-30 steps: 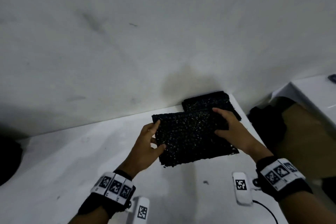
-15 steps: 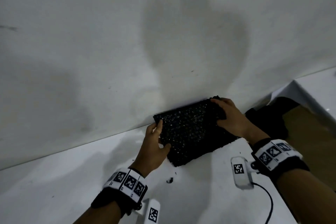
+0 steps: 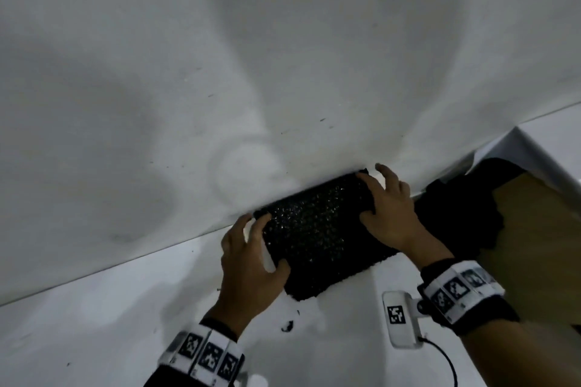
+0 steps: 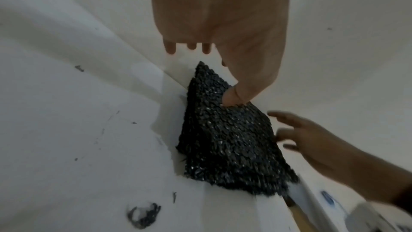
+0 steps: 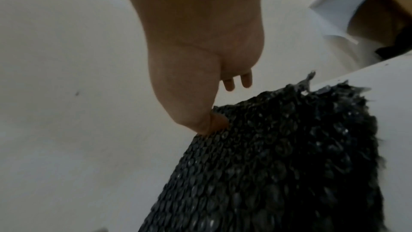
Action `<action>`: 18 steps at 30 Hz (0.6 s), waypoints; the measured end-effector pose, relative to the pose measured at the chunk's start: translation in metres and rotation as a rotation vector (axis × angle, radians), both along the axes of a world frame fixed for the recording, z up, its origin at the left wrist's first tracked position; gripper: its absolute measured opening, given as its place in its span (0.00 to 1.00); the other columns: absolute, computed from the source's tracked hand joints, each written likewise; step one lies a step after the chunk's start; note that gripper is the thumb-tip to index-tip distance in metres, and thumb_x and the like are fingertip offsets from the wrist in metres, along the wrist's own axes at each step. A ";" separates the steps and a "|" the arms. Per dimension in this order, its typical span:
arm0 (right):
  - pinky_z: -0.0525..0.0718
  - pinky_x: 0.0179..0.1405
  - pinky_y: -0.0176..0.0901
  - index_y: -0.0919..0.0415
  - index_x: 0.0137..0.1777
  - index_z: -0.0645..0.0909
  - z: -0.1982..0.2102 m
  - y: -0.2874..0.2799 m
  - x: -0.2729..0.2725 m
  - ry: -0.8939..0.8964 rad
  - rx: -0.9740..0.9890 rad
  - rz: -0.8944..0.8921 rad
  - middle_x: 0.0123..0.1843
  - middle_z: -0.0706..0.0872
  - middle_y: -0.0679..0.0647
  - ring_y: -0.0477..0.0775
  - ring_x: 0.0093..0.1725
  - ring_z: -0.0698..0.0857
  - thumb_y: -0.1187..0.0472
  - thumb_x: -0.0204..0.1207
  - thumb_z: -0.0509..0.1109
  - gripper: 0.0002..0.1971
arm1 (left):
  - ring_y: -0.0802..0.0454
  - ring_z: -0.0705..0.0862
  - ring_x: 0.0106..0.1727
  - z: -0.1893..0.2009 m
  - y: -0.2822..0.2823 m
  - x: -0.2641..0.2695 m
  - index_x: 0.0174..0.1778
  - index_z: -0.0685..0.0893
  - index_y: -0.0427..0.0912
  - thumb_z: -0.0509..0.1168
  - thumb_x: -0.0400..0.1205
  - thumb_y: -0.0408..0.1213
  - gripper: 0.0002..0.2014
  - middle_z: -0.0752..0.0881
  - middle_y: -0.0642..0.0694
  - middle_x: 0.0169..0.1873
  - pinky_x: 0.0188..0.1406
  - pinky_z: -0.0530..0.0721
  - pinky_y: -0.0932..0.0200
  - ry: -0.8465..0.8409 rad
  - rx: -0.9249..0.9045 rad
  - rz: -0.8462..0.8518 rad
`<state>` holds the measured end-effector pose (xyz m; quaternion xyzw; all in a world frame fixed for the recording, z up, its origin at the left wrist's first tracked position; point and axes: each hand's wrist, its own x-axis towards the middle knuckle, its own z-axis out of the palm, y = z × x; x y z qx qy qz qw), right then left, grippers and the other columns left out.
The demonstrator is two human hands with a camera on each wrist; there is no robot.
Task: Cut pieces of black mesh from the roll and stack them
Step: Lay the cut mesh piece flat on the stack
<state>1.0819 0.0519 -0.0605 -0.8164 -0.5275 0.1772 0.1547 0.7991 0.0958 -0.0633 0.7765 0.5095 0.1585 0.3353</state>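
Observation:
A stack of black mesh pieces lies on the white table, pushed against the wall. My left hand is at the stack's left end, its thumb pressing on the top piece and its fingers held straight past the edge. My right hand rests on the right end with spread fingers, the thumb touching the mesh edge. In the left wrist view the stack shows layered edges, with the right hand beyond it. Neither hand grips anything.
The wall rises just behind the stack. A dark heap of black material fills the gap at the table's right edge, over a brown surface. A second white table stands at the right. A small mesh scrap lies near my left wrist.
The mesh piece I held over the table has gone down onto the stack by the wall. Both hands moved forward with it and let go their hold, and now rest on top.

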 end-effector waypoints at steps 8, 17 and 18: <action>0.51 0.81 0.75 0.43 0.85 0.62 -0.028 -0.002 -0.053 -0.120 -0.037 0.178 0.88 0.58 0.56 0.69 0.86 0.54 0.33 0.81 0.44 0.34 | 0.40 0.41 0.87 -0.014 -0.002 0.045 0.88 0.56 0.52 0.37 0.82 0.72 0.41 0.42 0.46 0.88 0.82 0.48 0.26 0.411 0.149 -0.424; 0.43 0.83 0.67 0.34 0.86 0.47 -0.043 0.006 -0.039 -0.046 -0.097 0.131 0.90 0.42 0.49 0.62 0.88 0.39 0.19 0.66 0.25 0.47 | 0.46 0.28 0.85 -0.033 0.014 0.046 0.87 0.45 0.65 0.33 0.70 0.80 0.47 0.28 0.55 0.84 0.81 0.38 0.26 0.516 -0.038 -0.409; 0.44 0.83 0.66 0.35 0.86 0.48 -0.042 0.005 -0.037 -0.023 -0.070 0.096 0.90 0.42 0.50 0.62 0.87 0.39 0.19 0.69 0.30 0.45 | 0.43 0.32 0.86 -0.035 0.013 0.045 0.87 0.50 0.64 0.34 0.72 0.81 0.47 0.34 0.51 0.86 0.81 0.43 0.25 0.509 0.028 -0.404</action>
